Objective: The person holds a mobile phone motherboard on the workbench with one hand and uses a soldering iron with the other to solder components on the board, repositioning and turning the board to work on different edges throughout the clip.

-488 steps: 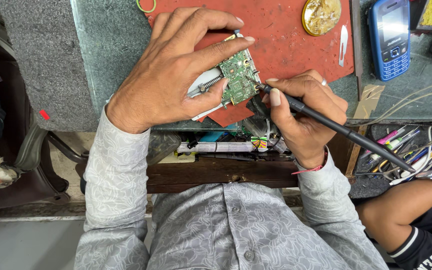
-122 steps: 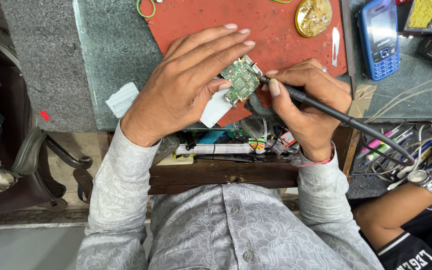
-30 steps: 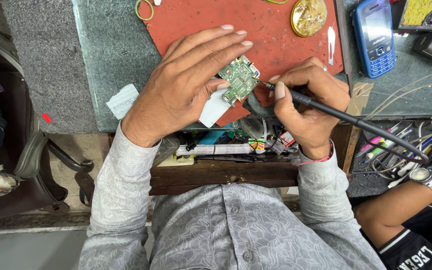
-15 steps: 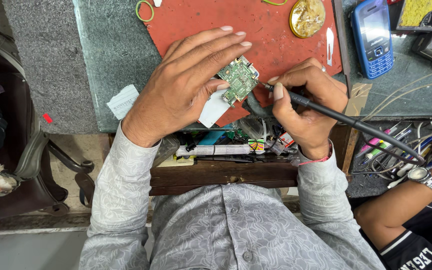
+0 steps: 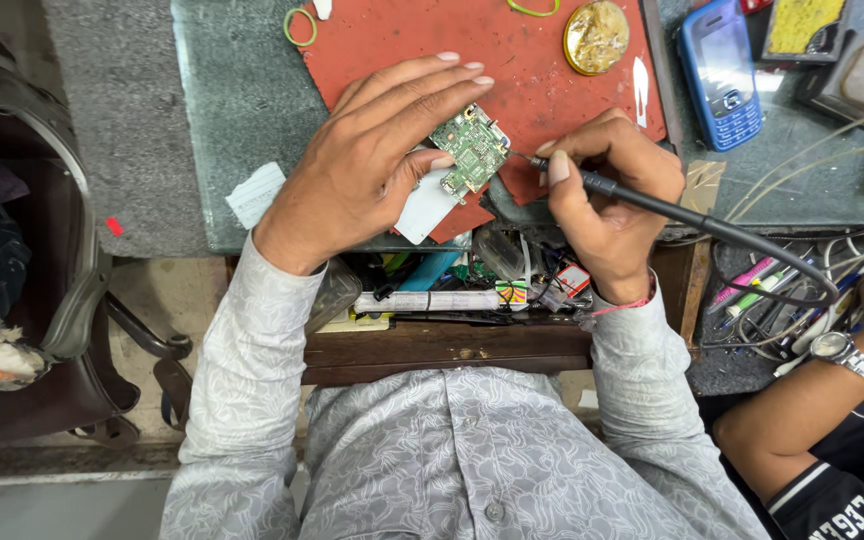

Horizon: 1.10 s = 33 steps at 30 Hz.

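My left hand [image 5: 372, 165] pins a small green circuit board [image 5: 470, 152] between thumb and fingers, over the near edge of a red work mat [image 5: 512, 60]. A white card [image 5: 422, 207] lies under the board by my thumb. My right hand [image 5: 612, 205] grips a black soldering iron [image 5: 642, 203] like a pen. Its tip touches the board's right edge. The iron's black cable runs off to the right.
On the grey table top [image 5: 242, 110] lie a blue keypad phone [image 5: 720, 70], a round brass tin [image 5: 596, 36], green rubber bands [image 5: 301, 27] and a paper scrap [image 5: 255, 194]. An open drawer [image 5: 452, 290] holds small tools. Another person's forearm with a wristwatch [image 5: 842, 355] is at the right. A chair [image 5: 22, 300] stands left.
Both hands and the board stay in nearly the same pose. The view has drifted slightly, and the iron tip stays at the board's right edge.
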Available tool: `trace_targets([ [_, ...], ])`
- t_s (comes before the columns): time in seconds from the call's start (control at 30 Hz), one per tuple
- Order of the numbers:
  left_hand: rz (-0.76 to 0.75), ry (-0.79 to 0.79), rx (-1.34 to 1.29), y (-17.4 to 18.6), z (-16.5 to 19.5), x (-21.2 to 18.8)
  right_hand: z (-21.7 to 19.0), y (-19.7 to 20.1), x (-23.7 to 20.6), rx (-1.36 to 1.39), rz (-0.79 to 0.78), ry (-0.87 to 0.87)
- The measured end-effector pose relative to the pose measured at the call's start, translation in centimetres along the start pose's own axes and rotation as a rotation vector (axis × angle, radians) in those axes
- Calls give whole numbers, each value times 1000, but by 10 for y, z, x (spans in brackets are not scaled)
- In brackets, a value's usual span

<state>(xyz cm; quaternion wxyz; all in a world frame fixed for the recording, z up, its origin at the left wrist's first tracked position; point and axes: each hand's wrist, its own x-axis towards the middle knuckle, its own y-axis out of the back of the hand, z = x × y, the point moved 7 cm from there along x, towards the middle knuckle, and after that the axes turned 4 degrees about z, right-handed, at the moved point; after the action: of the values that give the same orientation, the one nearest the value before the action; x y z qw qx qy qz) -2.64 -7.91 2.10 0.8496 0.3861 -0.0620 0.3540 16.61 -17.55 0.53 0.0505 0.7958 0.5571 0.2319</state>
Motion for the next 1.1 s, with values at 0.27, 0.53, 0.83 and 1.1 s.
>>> trace_targets([
  [0.27,34,-31,-4,-2,-7,2,7,-5,3,71,94,-65],
  [0.53,52,-59,13,-5,-11,3,11,-5,7,25,171,58],
  [0.83,61,-86,30,-5,-12,9,15,5,14,171,284,17],
  [1.1,104,-104,66,-3,-12,8,12,1,14,162,276,50],
])
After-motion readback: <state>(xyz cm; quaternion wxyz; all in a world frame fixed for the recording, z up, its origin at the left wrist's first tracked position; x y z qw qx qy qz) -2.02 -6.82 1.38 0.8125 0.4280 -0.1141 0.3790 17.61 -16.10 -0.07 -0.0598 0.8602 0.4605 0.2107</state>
